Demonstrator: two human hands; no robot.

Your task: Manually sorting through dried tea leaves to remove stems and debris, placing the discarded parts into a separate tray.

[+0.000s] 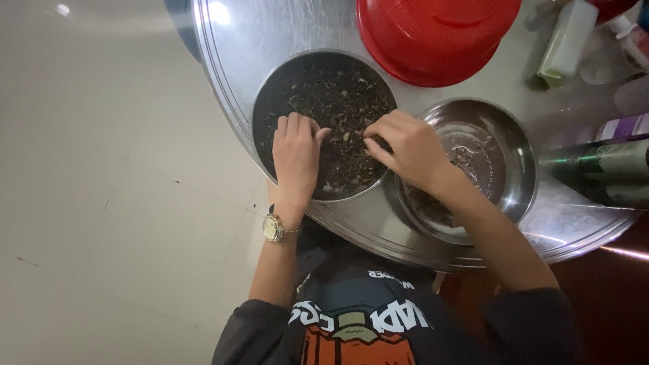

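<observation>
Sorting step, by the look of it. Left hand (295, 157) flat and spread on dark dried leaves (341, 111) inside round black tray (265, 101). Right hand (405, 150) pinching a leaf bit, beside shiny steel bowl (510, 159) right of the tray. Next probably needs a gentle lift over the tray's edge.

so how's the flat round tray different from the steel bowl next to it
The tray is shallow, flat-bottomed and covered in dark dried bits; the bowl is deeper, rounded and mostly bare, with a small pile inside. Both the left hand and right hand are over the tray, none in the bowl. Both are round, shiny metal.
</observation>
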